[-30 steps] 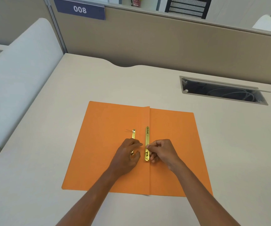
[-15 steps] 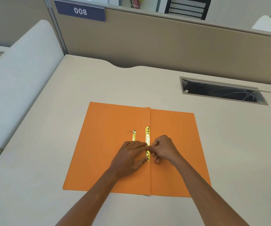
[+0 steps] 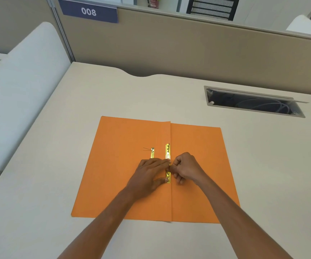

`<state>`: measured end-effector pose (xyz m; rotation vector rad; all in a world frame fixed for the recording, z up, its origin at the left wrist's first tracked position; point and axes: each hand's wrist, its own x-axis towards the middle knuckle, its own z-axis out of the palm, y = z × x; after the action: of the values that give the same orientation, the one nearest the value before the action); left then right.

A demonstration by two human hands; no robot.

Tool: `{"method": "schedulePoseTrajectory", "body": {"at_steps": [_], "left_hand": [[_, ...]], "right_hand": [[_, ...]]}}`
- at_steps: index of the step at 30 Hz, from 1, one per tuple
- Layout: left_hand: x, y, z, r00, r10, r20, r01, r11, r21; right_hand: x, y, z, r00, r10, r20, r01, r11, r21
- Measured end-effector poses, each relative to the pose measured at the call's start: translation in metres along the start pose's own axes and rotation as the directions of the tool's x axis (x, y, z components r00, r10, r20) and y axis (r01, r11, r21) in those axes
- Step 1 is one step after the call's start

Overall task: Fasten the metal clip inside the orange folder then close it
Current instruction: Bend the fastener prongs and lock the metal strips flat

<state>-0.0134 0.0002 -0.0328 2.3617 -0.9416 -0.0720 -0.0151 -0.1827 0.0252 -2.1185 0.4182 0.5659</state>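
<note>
An orange folder (image 3: 124, 143) lies open and flat on the desk. A gold metal clip (image 3: 167, 153) runs along its centre fold. A shorter gold strip (image 3: 152, 152) lies just left of it, mostly hidden under my left hand. My left hand (image 3: 149, 174) rests flat on the left flap, with fingertips and thumb pressing against the clip. My right hand (image 3: 185, 167) is curled, its fingertips pinching the middle of the clip from the right side.
A beige desk (image 3: 76, 128) holds the folder. A cable opening (image 3: 253, 101) with a raised lid sits at the back right. A partition wall (image 3: 188, 49) with a "008" sign (image 3: 88, 11) stands behind. A white padded divider (image 3: 20, 86) borders the left.
Both hands have moved together onto the middle of the clip. My left fingers slid right over the short strip and my right fingers closed on the clip.
</note>
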Motion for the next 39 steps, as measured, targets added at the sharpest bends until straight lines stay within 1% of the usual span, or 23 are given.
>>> {"method": "schedulePoseTrajectory", "body": {"at_steps": [3,6,9,12,15,18,21,23,25,27,32,36,39], "left_hand": [[0.001,-0.001,-0.001,1.000,-0.001,0.021,0.000,1.000,0.005],[0.002,-0.002,-0.002,1.000,0.005,0.031,-0.005,1.000,0.004],[0.003,-0.003,-0.002,0.999,0.009,0.038,-0.009,1.000,0.005],[0.004,-0.004,-0.003,0.999,0.016,0.048,-0.018,0.999,0.039],[0.007,-0.003,-0.006,0.996,0.010,0.085,-0.015,0.998,0.065],[0.009,-0.003,-0.010,0.993,0.002,0.118,-0.010,0.998,0.069],[0.010,-0.002,-0.014,0.988,-0.003,0.152,-0.008,0.998,0.068],[0.010,-0.001,-0.015,0.986,-0.008,0.169,-0.005,0.997,0.079],[0.011,0.002,-0.016,0.984,-0.021,0.177,0.006,0.996,0.088],[0.011,0.004,-0.016,0.983,-0.039,0.181,0.023,0.996,0.088],[0.013,0.010,-0.016,0.981,-0.074,0.177,0.056,0.993,0.106],[0.012,0.015,-0.016,0.983,-0.090,0.159,0.070,0.990,0.124],[0.012,0.017,-0.017,0.984,-0.094,0.153,0.075,0.989,0.125]], "right_hand": [[-0.003,-0.001,0.000,1.000,0.006,-0.017,-0.006,1.000,-0.001],[-0.010,-0.002,0.001,1.000,0.005,-0.026,-0.004,0.999,0.040],[-0.021,-0.004,0.003,1.000,0.030,-0.002,-0.030,0.996,0.079],[-0.030,-0.006,0.005,0.999,0.033,0.028,-0.035,0.998,0.058],[-0.036,-0.002,0.007,1.000,0.004,-0.028,-0.003,0.999,0.045],[-0.040,0.007,0.014,0.986,-0.093,-0.138,0.086,0.995,-0.054],[-0.047,0.020,0.027,0.953,-0.219,-0.207,0.185,0.967,-0.174],[-0.052,0.027,0.035,0.918,-0.312,-0.246,0.240,0.929,-0.281],[-0.056,0.031,0.041,0.889,-0.386,-0.246,0.273,0.878,-0.392],[-0.057,0.031,0.045,0.885,-0.408,-0.224,0.269,0.841,-0.469],[-0.058,0.022,0.049,0.895,-0.420,-0.150,0.271,0.780,-0.564],[-0.060,0.012,0.047,0.914,-0.392,-0.103,0.256,0.755,-0.603],[-0.062,0.007,0.053,0.928,-0.357,-0.105,0.221,0.755,-0.617]]}}
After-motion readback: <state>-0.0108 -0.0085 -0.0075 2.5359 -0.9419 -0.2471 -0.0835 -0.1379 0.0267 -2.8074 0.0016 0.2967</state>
